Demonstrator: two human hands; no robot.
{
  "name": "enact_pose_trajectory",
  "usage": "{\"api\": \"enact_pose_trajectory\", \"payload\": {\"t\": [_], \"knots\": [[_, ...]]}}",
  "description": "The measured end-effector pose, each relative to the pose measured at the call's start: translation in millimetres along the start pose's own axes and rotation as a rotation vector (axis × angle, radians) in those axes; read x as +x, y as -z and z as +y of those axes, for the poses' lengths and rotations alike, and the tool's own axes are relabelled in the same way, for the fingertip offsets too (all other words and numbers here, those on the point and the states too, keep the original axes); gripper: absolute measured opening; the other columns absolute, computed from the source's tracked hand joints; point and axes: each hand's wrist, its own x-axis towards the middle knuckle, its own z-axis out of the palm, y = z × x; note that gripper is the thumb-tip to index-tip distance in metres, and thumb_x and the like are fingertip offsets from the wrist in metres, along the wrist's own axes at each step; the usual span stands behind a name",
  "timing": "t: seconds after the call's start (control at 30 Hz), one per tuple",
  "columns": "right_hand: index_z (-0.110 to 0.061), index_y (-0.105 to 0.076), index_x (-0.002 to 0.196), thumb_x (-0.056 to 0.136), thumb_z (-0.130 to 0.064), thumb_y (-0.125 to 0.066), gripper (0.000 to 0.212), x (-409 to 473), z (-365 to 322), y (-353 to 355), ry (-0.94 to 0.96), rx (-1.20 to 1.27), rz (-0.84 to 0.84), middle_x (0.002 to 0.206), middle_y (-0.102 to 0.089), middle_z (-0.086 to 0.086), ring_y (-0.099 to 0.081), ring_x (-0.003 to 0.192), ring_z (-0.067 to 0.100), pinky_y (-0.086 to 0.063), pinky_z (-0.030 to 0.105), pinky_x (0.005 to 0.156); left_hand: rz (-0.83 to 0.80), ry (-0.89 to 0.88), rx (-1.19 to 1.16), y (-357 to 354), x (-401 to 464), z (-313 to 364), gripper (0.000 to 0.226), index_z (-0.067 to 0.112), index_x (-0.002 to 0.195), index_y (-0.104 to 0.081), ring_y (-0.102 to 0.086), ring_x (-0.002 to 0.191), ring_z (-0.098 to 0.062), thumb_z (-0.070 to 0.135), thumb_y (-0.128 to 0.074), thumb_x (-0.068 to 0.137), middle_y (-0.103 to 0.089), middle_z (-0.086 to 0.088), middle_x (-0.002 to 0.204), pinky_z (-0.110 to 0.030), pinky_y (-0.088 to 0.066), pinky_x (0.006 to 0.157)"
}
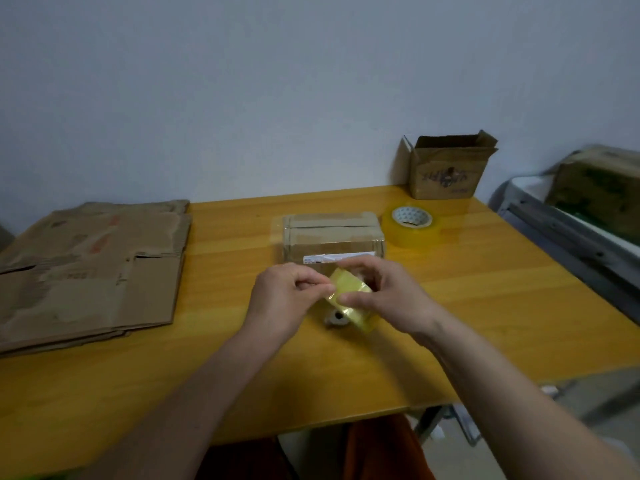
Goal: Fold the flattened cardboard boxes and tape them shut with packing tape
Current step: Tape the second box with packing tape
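A small closed cardboard box (332, 235) with tape along its top seam sits in the middle of the yellow wooden table (485, 289). Just in front of it I hold a roll of yellowish packing tape (351, 299) above the table. My right hand (384, 299) grips the roll from the right. My left hand (287, 296) pinches the tape's loose end at the roll's left side. A stack of flattened cardboard boxes (90, 268) lies on the left of the table.
A second, larger tape roll (412, 221) lies flat to the right of the small box. An open cardboard box (446, 168) stands at the back right corner against the wall. Beyond the table's right edge is a metal frame (568, 237) bearing another carton (599, 188).
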Motion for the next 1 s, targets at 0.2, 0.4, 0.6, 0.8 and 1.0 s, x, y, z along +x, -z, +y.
{"api": "enact_pose_trajectory", "payload": {"t": [0.2,0.4,0.6,0.8,1.0], "knots": [[-0.032,-0.045,0.136,0.085,-0.008,-0.066,0.061,-25,30,67,-0.088,-0.73,0.109,0.131,-0.057,0.003,-0.051,0.121,0.022,-0.043,0.033,0.092,0.0,-0.202,0.453,-35,43,30,0.047,0.023,0.128,-0.062,-0.054,0.104,-0.02,-0.003,-0.043,0.093,-0.062,0.002,0.102,-0.034,-0.045,0.088],[-0.026,-0.033,0.145,0.089,-0.004,-0.055,0.064,-33,73,107,-0.19,-1.041,0.117,0.141,-0.047,0.005,-0.043,0.128,0.025,-0.041,0.036,0.098,-0.296,-0.02,0.805,-27,115,19,0.045,0.038,0.144,-0.04,-0.02,0.145,-0.026,0.048,-0.037,0.1,-0.023,-0.002,0.159,-0.043,-0.024,0.116],[-0.014,-0.055,0.129,0.084,0.002,-0.057,0.049,-25,62,64,0.205,-1.105,0.213,0.122,-0.05,0.008,-0.045,0.112,0.03,-0.041,0.037,0.089,-0.376,0.191,1.109,-4,122,2,0.06,0.045,0.148,-0.023,-0.032,0.136,-0.035,0.07,-0.019,0.093,-0.035,-0.015,0.149,-0.046,-0.025,0.113],[-0.018,-0.049,0.137,0.089,0.007,-0.041,0.055,8,67,-6,0.182,-0.924,-0.216,0.143,-0.043,0.0,-0.038,0.126,0.022,-0.036,0.033,0.101,-0.386,0.393,0.975,31,111,0,0.065,0.036,0.145,-0.031,-0.045,0.123,-0.038,0.071,-0.036,0.089,-0.029,-0.016,0.143,-0.045,-0.041,0.102],[-0.007,-0.06,0.12,0.09,0.0,-0.042,0.036,21,65,23,0.068,-1.067,-0.228,0.132,-0.054,0.009,-0.046,0.125,0.025,-0.038,0.036,0.1,-0.3,0.336,0.82,51,78,-5,0.057,0.025,0.139,-0.041,-0.056,0.113,-0.03,0.058,-0.049,0.092,-0.053,-0.008,0.134,-0.034,-0.045,0.085]]}}
